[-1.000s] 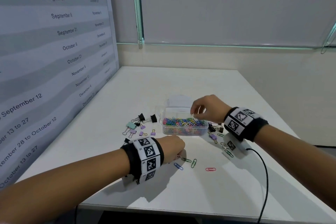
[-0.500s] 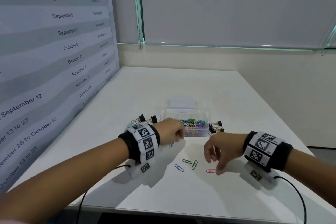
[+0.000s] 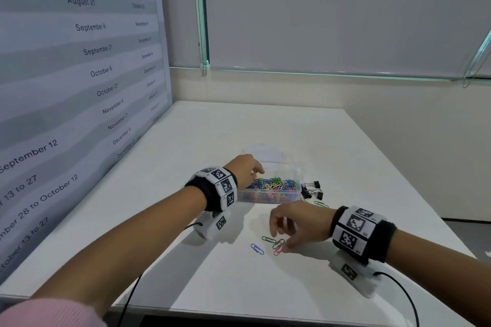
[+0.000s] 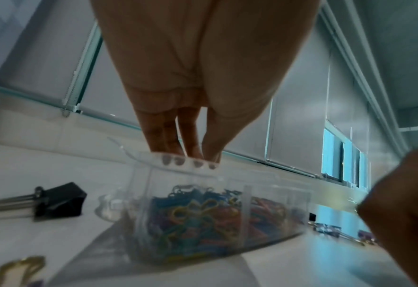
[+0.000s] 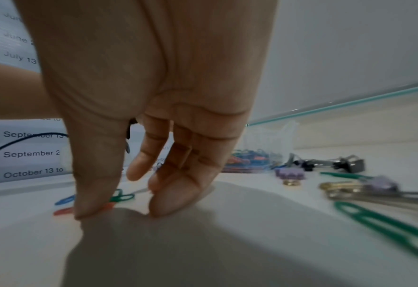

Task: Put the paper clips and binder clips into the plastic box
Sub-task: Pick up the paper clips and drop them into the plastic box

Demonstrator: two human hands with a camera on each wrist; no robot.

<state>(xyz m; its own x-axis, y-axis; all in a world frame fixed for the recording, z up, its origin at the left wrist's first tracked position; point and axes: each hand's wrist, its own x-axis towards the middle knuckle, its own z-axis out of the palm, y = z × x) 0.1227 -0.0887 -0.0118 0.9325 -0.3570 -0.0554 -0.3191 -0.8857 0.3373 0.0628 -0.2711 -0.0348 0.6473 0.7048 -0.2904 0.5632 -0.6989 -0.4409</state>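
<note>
Low in the head view, the light, flat, slippery pink paper clip (image 3: 278,250) is pressed to the table (image 3: 345,167) by the right hand (image 3: 297,223), fingers spread wide, best pinched at its edges, while the left hand (image 3: 245,168) hovers relaxed, holding nothing visible, over the plastic box (image 3: 269,190) mid-frame.

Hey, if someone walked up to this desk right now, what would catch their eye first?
Probably the clear plastic box mid-table, heaped with bright multicoloured paper clips, the left hand poised over its left end. Next, the right hand reaching down to the red paper clip among loose clips near the front edge.
</note>
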